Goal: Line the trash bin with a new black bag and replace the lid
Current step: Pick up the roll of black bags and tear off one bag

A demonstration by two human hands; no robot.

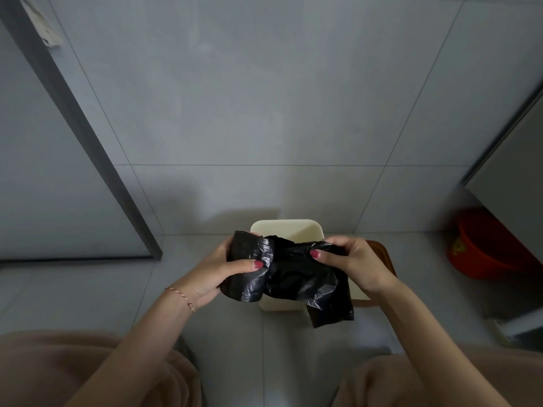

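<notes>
Over the bin: both hands hold black plastic above the cream square plastic trash bin [286, 229] on the grey tiled floor [88, 295].
Left hand [219, 271]: grip closed round a black roll of plastic bags [245, 270], thumb on top.
Right hand [357, 264]: grip pinching the crinkled, glossy black bag [311, 284] that hangs loose from the roll.
Lid: brown lid [382, 255] lies beside the bin, mostly hidden by the right hand.
Writing: none legible.
Right edge: red plastic basin [487, 251].

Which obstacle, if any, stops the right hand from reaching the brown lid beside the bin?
Probably none in its path: the brown lid lies just beneath the right hand. But that hand's grip is shut on the black bag, so it must let go first.
</notes>
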